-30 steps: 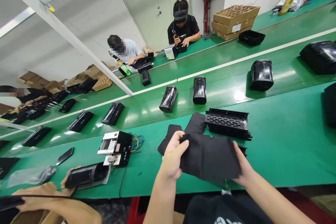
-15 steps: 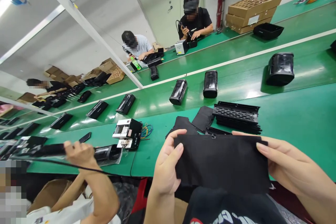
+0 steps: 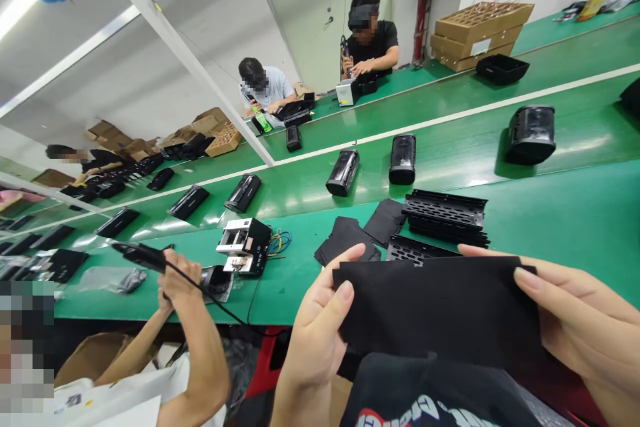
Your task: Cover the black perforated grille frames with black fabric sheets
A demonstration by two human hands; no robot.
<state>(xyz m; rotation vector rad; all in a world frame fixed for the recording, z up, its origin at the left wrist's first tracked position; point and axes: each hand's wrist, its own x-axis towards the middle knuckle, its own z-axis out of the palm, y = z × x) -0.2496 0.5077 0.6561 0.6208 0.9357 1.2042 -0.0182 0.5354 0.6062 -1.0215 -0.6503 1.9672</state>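
Observation:
A thin black rectangular sheet (image 3: 440,313) is stretched between my two hands above my lap, at the table's near edge. My left hand (image 3: 325,320) pinches its left end, thumb on the near face. At the other end, my right hand (image 3: 565,313) grips the sheet the same way, with its fingers behind. Just beyond the sheet lie loose black sheets (image 3: 345,240) and a second small pile of black sheets (image 3: 386,221). A stack of slotted black panels (image 3: 445,213) sits behind, and one perforated black panel (image 3: 415,248) is partly hidden by my sheet.
Black speaker-like housings (image 3: 403,159) stand along the green conveyor (image 3: 450,147). To my left, a co-worker's hand (image 3: 183,277) holds a corded black tool (image 3: 137,255) near a white-and-black machine (image 3: 245,247). Other people work across the line, beside cardboard trays (image 3: 480,30).
The sheet's right end and my right hand have shifted rightward in view. On the left, the co-worker's tool has swung to a different angle and the co-worker's hand has moved right.

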